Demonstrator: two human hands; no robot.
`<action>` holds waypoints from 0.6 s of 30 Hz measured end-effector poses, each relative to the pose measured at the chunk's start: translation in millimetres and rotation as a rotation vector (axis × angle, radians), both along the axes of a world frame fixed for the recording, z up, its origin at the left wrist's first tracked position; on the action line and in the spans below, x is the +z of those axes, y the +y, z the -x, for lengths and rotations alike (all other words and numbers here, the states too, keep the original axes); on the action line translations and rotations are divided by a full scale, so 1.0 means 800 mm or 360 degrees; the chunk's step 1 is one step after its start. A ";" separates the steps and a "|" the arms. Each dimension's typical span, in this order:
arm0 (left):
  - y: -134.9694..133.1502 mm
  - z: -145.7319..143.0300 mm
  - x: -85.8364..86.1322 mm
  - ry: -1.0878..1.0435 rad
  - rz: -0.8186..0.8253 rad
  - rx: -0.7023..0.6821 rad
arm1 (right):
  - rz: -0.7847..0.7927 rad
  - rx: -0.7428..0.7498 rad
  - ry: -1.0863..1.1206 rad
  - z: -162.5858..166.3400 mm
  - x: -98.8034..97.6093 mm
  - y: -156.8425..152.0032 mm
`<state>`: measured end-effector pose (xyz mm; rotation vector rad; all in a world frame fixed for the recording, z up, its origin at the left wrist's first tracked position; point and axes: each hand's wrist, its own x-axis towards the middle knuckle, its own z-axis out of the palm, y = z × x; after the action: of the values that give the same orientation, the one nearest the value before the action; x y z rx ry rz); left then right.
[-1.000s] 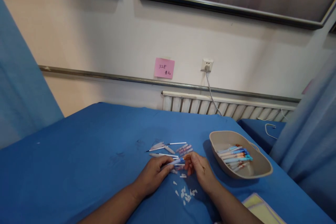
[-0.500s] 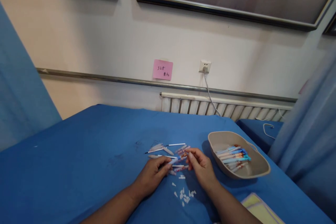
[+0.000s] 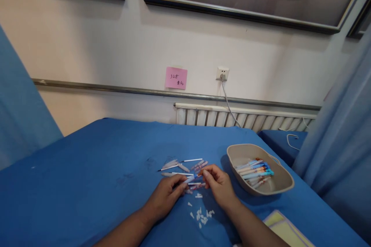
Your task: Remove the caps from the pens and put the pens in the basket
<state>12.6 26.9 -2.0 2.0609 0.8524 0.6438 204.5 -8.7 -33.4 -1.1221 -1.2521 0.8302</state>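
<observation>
My left hand point(image 3: 165, 196) rests on the blue table, fingers closed around a pen barrel with a blue end point(image 3: 190, 179). My right hand point(image 3: 218, 185) pinches something small at the other end of that barrel; I cannot make out what. Loose pen barrels, caps and thin refills point(image 3: 180, 165) lie scattered just beyond my hands. A heap of small white plastic bits point(image 3: 202, 215) lies between my wrists.
A beige oval tray point(image 3: 279, 186) with several assembled blue and orange pens point(image 3: 254, 170) sits at the right. A yellow pad point(image 3: 285, 229) lies near the front right edge. Blue curtains hang at both sides. A radiator, wall socket and pink note are on the wall behind.
My right hand has opened away from the barrel's end and closed in on it again, a little farther from me. The view has shifted slightly right and down.
</observation>
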 end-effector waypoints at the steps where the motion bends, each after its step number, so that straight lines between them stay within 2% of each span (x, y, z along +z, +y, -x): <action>1: 0.000 0.000 0.000 0.0014 -0.0002 0.0003 | 0.0009 -0.0002 -0.0005 0.000 0.000 0.000; 11: -0.002 -0.002 0.000 0.0027 0.0012 -0.0036 | 0.0046 0.0033 -0.0122 -0.002 0.008 -0.004; 18: -0.001 -0.002 0.001 0.0050 0.0009 -0.0031 | 0.0249 0.0162 0.0244 -0.006 -0.011 0.014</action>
<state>14.1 25.9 -1.5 2.0768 0.8500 0.5995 209.5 2.4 -42.3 -1.1032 -1.1387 1.0860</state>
